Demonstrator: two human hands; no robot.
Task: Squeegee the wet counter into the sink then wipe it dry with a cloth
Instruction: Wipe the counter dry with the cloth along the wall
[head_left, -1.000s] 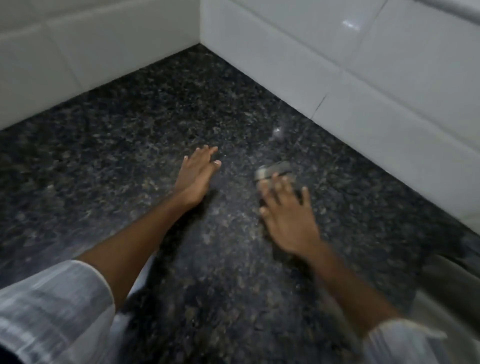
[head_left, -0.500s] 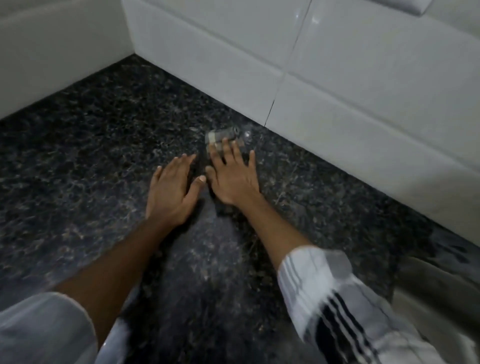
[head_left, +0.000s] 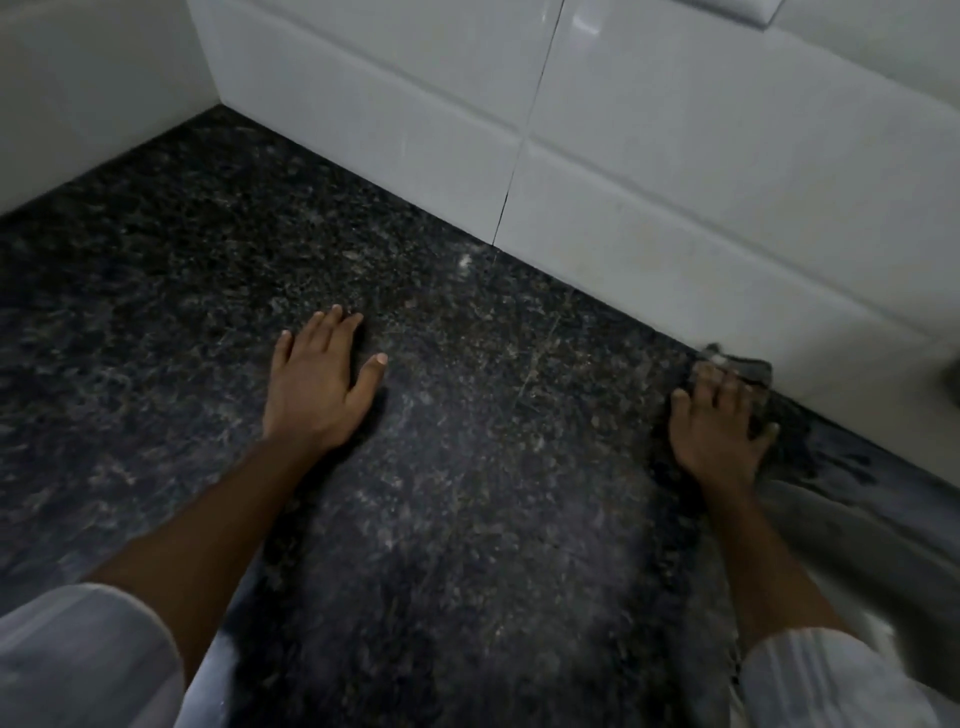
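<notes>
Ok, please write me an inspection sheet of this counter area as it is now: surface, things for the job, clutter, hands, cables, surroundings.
Surface: dark speckled stone counter, no clear puddles visible.
Job's things: dark cloth pressed on the counter near the wall base; sink edge at lower right, partly seen; no squeegee seen.
Clutter: nothing seen.
Hands: left hand flat on the counter, fingers spread, empty; right hand on top of the cloth, blurred.
Cables: nothing seen.
Surroundings: white tiled wall behind, meeting a second wall at a corner on the left; dim light.
</notes>
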